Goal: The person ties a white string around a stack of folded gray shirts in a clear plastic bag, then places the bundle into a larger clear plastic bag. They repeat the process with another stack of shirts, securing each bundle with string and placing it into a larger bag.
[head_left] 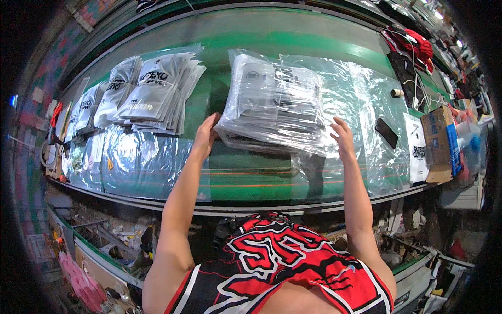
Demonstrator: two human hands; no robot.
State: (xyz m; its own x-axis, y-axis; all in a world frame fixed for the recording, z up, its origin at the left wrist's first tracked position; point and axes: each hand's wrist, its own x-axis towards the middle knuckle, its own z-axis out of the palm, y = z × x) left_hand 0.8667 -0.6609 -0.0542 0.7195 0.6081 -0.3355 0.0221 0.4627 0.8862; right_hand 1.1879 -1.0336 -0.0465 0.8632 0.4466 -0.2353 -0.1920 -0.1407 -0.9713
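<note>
A thick stack of printed garment bags (270, 106), wrapped in a clear plastic bag, lies on the green table (251, 190) in front of me. My left hand (206, 133) is at the stack's left front corner, fingers extended; whether it touches the plastic is hard to make out. Just off the right side, my right hand (342, 137) has its fingers apart and holds nothing. Under and beyond that hand spreads a large sheet of clear plastic (376, 161), which reaches to the right part of the table.
Bundled stacks of white printed bags (153, 94) stand at left, behind more clear plastic (145, 165). A black phone (386, 133), a small roll (397, 93), a single white bag (416, 153) and a cardboard box (437, 141) are at right. Red and black clothing (415, 47) lies far right.
</note>
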